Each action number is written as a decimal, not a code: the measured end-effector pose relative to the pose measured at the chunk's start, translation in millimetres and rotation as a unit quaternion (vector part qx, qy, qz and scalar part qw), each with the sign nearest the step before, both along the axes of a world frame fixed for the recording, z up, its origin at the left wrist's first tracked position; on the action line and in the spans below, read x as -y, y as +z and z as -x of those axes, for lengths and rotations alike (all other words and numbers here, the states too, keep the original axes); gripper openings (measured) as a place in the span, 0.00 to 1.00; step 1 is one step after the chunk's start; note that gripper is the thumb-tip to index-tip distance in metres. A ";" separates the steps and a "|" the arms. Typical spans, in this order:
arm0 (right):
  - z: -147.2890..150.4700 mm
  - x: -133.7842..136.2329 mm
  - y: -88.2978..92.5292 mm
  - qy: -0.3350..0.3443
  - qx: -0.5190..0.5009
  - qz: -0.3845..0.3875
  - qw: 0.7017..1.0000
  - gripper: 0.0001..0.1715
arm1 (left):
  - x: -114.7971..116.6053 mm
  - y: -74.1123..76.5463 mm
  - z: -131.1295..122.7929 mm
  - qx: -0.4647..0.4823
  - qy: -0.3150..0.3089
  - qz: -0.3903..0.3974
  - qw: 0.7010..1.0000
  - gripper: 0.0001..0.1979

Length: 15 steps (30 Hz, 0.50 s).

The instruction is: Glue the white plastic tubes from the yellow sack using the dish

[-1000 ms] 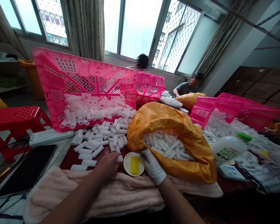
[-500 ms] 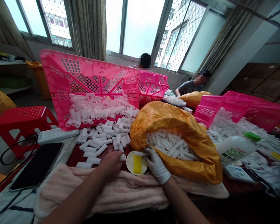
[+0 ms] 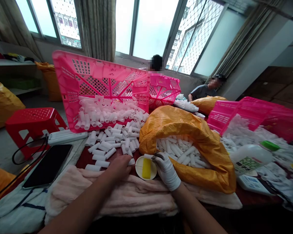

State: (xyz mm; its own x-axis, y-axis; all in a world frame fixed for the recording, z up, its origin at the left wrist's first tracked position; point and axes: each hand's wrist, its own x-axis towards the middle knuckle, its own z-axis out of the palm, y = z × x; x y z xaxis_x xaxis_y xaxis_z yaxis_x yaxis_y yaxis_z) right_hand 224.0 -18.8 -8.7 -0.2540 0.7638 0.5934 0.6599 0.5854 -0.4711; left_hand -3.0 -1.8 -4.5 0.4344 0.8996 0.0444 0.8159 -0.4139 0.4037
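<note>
My left hand (image 3: 120, 167), bare, is closed beside a small round dish (image 3: 138, 173) and pinches a thin stick (image 3: 138, 166) that reaches over the dish's rim. A short white tube (image 3: 131, 162) shows at its fingertips; whether it is gripped or just lies there I cannot tell. Inside the dish lies a yellow rectangular pad (image 3: 146, 169). On the dish's other side, my right hand (image 3: 168, 172) wears a white glove with darkened fingertips. Its fingers are closed on a white tube (image 3: 148, 156) above the pad, pointing left.
Loose white tubes spill from a tipped pink basket (image 3: 102, 71). An orange sack (image 3: 171, 118) of tubes stands right of centre. A pink towel (image 3: 117, 198) borders the front edge. A phone (image 3: 48, 165) lies left, a green-capped bottle (image 3: 251, 157) right. Two people sit behind.
The scene has shifted slightly to the right in the view. Both hands stay at the dish; the tube in my right hand has risen slightly over the pad.
</note>
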 end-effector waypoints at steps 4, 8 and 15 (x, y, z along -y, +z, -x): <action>6.9 11.9 14.3 0.004 -0.187 0.044 0.981 0.10 | 7.0 12.2 -2.6 0.015 0.018 -0.070 0.997 0.13; 18.3 28.5 32.4 0.025 -0.282 0.136 0.949 0.08 | 15.5 27.8 -7.8 0.053 -0.036 -0.057 0.996 0.09; 28.1 49.5 56.7 0.097 -0.140 0.100 0.980 0.06 | 42.3 36.7 -21.3 0.027 -0.060 -0.014 0.998 0.09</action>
